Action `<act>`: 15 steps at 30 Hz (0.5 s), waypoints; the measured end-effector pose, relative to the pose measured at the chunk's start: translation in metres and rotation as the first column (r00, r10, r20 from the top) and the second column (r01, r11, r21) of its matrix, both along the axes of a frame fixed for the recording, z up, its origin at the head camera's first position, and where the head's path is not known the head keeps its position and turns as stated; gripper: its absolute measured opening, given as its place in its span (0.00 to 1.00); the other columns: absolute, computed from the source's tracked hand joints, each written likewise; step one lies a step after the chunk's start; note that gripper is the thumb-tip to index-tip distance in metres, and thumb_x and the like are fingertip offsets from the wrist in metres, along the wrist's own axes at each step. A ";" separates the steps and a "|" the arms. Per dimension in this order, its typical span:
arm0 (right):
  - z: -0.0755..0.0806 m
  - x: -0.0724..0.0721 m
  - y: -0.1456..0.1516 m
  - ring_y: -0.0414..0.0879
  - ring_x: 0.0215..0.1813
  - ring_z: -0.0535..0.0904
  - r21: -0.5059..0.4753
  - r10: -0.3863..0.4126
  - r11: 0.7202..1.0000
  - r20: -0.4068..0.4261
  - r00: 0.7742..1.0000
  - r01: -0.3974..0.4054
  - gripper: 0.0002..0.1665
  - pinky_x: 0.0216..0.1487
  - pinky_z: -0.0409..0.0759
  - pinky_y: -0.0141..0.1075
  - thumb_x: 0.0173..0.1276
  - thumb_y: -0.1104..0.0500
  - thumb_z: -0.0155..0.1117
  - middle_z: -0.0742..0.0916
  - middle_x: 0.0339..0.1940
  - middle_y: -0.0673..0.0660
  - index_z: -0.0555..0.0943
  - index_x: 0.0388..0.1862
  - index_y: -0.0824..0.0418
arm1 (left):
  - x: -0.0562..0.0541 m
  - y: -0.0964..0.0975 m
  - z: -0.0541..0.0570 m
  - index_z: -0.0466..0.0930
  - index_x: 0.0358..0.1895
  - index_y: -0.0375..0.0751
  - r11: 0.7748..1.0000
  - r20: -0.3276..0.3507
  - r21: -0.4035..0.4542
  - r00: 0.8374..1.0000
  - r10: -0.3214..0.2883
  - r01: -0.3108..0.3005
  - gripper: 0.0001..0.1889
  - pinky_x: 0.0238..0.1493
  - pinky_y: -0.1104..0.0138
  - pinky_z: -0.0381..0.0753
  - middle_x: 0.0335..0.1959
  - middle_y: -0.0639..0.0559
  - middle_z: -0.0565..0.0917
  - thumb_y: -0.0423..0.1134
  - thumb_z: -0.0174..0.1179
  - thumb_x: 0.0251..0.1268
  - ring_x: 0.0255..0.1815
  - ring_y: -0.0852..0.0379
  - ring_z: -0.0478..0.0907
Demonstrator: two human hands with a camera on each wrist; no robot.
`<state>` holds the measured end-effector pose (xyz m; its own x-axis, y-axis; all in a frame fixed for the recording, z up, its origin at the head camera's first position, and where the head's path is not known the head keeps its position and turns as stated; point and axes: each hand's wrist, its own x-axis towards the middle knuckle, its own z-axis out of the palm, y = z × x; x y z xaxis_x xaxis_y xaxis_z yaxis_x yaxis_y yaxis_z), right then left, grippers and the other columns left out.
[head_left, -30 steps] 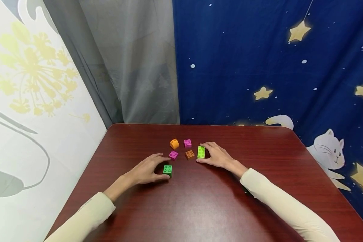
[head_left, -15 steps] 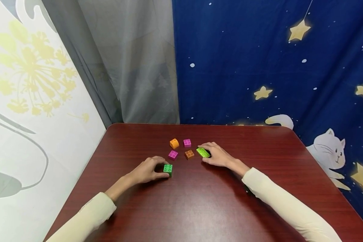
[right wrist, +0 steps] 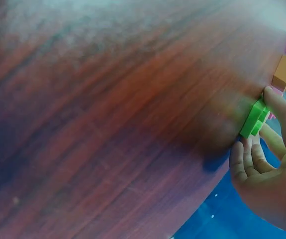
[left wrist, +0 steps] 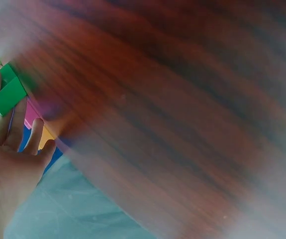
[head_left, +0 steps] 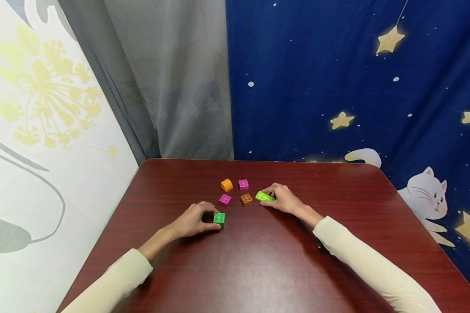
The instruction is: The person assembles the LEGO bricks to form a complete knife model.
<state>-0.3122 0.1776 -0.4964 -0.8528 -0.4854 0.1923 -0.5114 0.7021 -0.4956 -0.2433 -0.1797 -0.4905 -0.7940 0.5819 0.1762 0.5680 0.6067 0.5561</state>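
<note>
In the head view my left hand point(head_left: 193, 221) pinches a dark green toy building brick point(head_left: 219, 220) between thumb and fingers at the table's middle. The same green brick point(left wrist: 9, 89) shows in the left wrist view. My right hand point(head_left: 285, 200) pinches a longer, flat lime green brick point(head_left: 263, 196), which lies turned sideways with its studs up. In the right wrist view the lime brick point(right wrist: 255, 118) sits between thumb and fingers. A brown-orange brick point(head_left: 246, 199) lies just left of it. One magenta brick point(head_left: 225, 200) is beyond the dark green one.
Farther back lie a second magenta brick point(head_left: 243, 184) and an orange brick with a curved side point(head_left: 226, 185). All rest on a dark red-brown wooden table point(head_left: 235, 269). Behind it hang a grey curtain point(head_left: 196, 87) and a blue starry curtain point(head_left: 290, 87).
The lime brick has turned from lengthwise to sideways in my right hand and shifted slightly right. My left fingers have closed in around the dark green brick, which stays nearly in place.
</note>
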 end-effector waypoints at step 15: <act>0.019 0.013 -0.003 0.45 0.39 0.81 -0.053 0.081 0.995 -0.020 0.996 -0.082 0.21 0.39 0.79 0.34 0.61 0.55 0.82 0.88 0.39 0.53 0.90 0.52 0.61 | 0.000 0.000 -0.004 0.90 0.49 0.47 0.999 0.012 0.031 1.000 0.017 -0.018 0.18 0.57 0.56 0.80 0.46 0.58 0.87 0.51 0.78 0.59 0.52 0.58 0.80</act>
